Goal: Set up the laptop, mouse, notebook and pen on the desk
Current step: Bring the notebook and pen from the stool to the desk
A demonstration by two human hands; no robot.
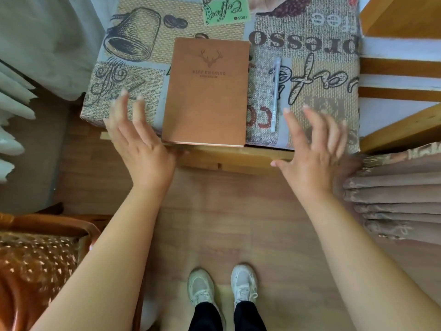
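Head cam looks straight down on the desk (322, 75), which wears a coffee-print cloth, and honestly only half the kit is out so far. The notebook (207, 91), brown cover with a deer head stamped on it, lies flat near the front edge, long axis running 12 to 6 o'clock, its near end poking just past the cloth. The pen (275, 94) sits just beside it at the notebook's 3 o'clock, apart from it, also lying 12 to 6, so the two are parallel. No laptop or mouse anywhere in view, so I'd guess those are the next things to fetch.

Both hands are empty. The left hand (140, 144) hovers at the desk's front edge with its grip spread wide, fingers splayed; the notebook is right at its 2 o'clock, close but not touching as far as I can tell. The right hand (315, 154) is the same story, grip wide open and holding nothing, a bit blurred, with the pen up at its 11 o'clock.

So the relation that matters: the notebook lies between the two hands, nearer the left, and the pen is nearer the right. If either needs nudging, each hand has its own thing right in front of it, and a pinch across the pen's thin side would beat grabbing it end-on. There's a chair (35, 259) at 8 o'clock, out of the way.
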